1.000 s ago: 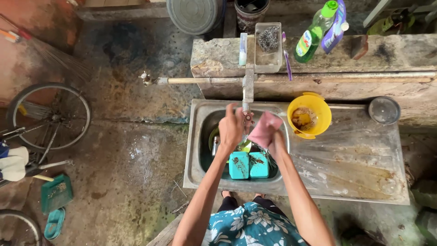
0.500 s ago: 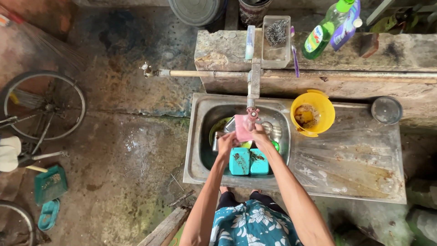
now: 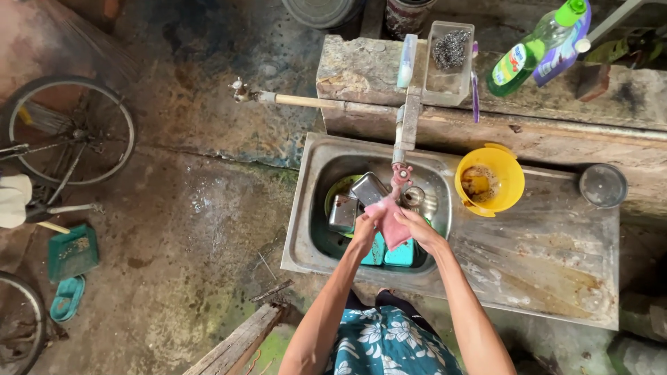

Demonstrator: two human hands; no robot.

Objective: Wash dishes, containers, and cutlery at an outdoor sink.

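Over the sink [image 3: 306, 236], under the tap [image 3: 401, 173], we grip a pink cloth [image 3: 390, 221] with both hands, left hand [image 3: 365, 228] and right hand [image 3: 417, 229] clenched on it. Below sit steel containers [image 3: 358, 201] and teal boxes [image 3: 389, 253]; a yellow bucket [image 3: 511, 182] stands beside the basin.

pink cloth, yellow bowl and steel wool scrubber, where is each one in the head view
pink cloth [image 3: 394, 228], head view, on its middle between both hands
yellow bowl [image 3: 511, 175], head view, on its right rim
steel wool scrubber [image 3: 451, 47], head view, on its middle, inside the clear tray
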